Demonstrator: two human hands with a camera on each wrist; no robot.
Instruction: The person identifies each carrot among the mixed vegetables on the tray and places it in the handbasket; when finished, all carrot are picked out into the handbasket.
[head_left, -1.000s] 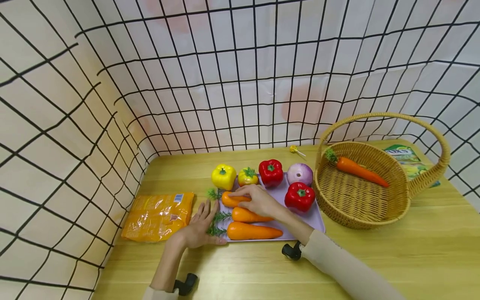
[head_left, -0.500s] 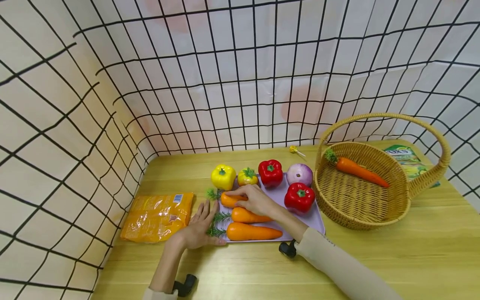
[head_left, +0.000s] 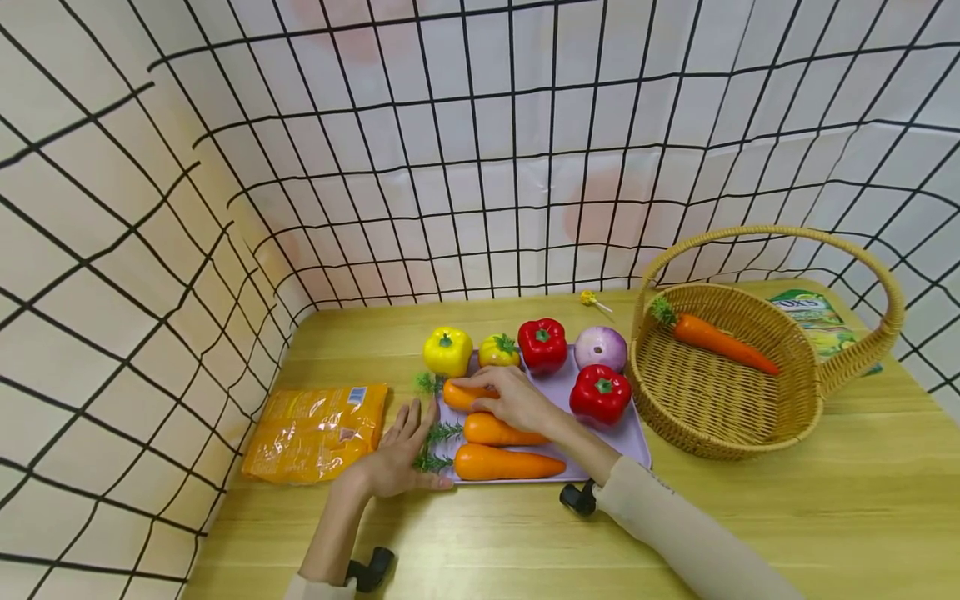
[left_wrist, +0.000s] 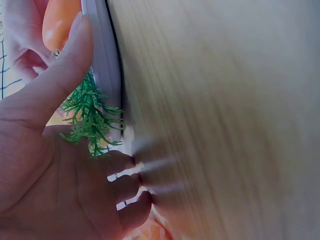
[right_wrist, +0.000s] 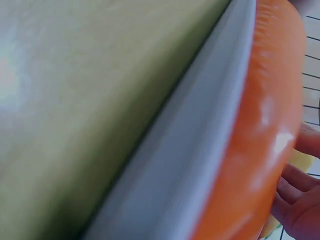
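Three toy carrots with green tops lie side by side on a lilac tray [head_left: 558, 386]. My right hand [head_left: 517, 403] grips the far carrot [head_left: 457, 395], covering its tapered end. Under that wrist are the middle carrot [head_left: 493, 430] and the near carrot [head_left: 506, 462]; the latter fills much of the right wrist view. Spread at the tray's left edge, my left hand [head_left: 402, 454] holds nothing, its fingers extended. In the left wrist view its thumb [left_wrist: 72, 60] lies by a carrot's green leaves [left_wrist: 90, 112].
Behind the carrots sit a yellow pepper [head_left: 447, 352], a yellow-green fruit [head_left: 498, 350], red peppers [head_left: 542, 345] and a purple onion [head_left: 601, 348]. A wicker basket [head_left: 712, 412] at right contains a carrot [head_left: 723, 344]. An orange packet [head_left: 315, 433] lies left; a lollipop [head_left: 590, 298] lies behind.
My right hand and the far carrot have shifted slightly away from me, towards the back of the tray. The left hand stays where it was.
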